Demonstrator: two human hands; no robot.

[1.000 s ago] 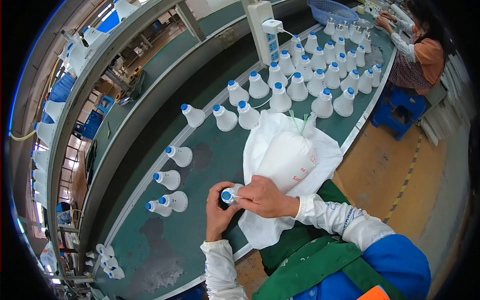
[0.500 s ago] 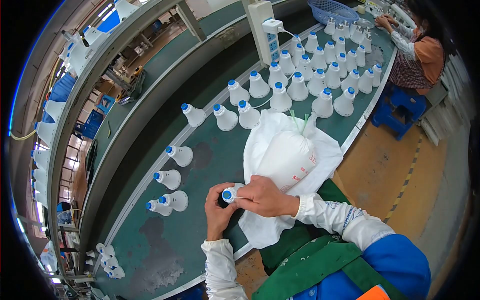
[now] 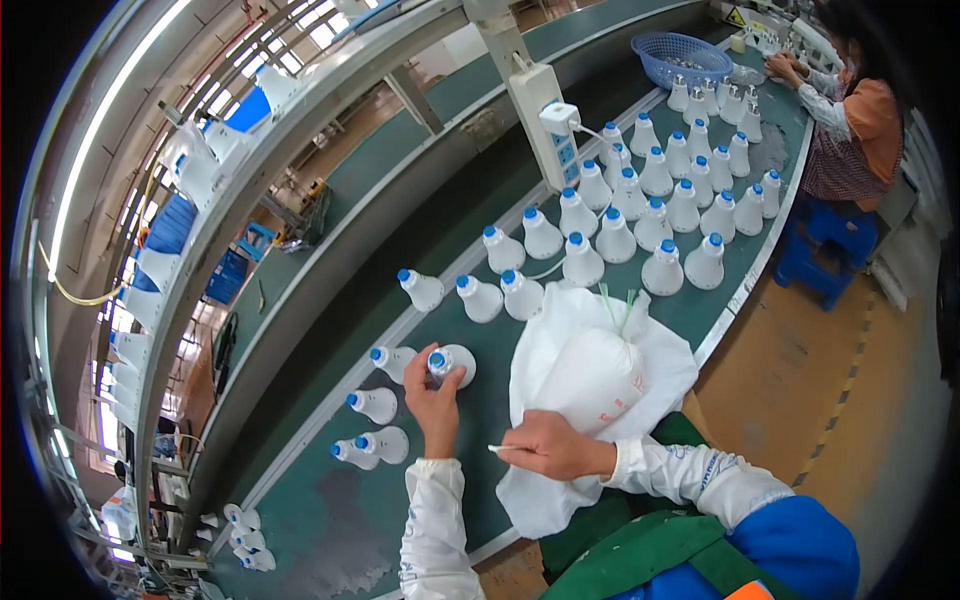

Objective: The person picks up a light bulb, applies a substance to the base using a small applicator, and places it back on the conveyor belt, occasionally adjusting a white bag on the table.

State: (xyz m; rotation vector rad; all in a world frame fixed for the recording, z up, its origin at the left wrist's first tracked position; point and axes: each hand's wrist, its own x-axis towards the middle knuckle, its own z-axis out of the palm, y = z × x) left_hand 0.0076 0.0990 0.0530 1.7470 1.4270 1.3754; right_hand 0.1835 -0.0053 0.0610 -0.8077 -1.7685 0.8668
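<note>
White cone-shaped bulb housings with blue caps stand on the green bench. My left hand (image 3: pixel 435 400) has its fingers wrapped round one bulb housing (image 3: pixel 452 366), beside a short row of others near the bench's far edge. Closed in a pinch, my right hand (image 3: pixel 550 445) holds a thin white stick-like piece (image 3: pixel 499 448) that sticks out to the left. That hand is at the lower left of a full white bag (image 3: pixel 590 380) resting on a spread white cloth (image 3: pixel 527 495).
Many bulb housings (image 3: pixel 615 237) stand in rows beyond the bag. A power strip (image 3: pixel 545 125) rises from the bench edge. A blue basket (image 3: pixel 680 58) is at the back. A co-worker (image 3: pixel 860 120) sits at the upper right near a blue stool (image 3: pixel 825 255).
My left hand has moved away from my right hand, up and forward with the bulb housing. My right hand now holds the thin piece apart from it. The view has shifted.
</note>
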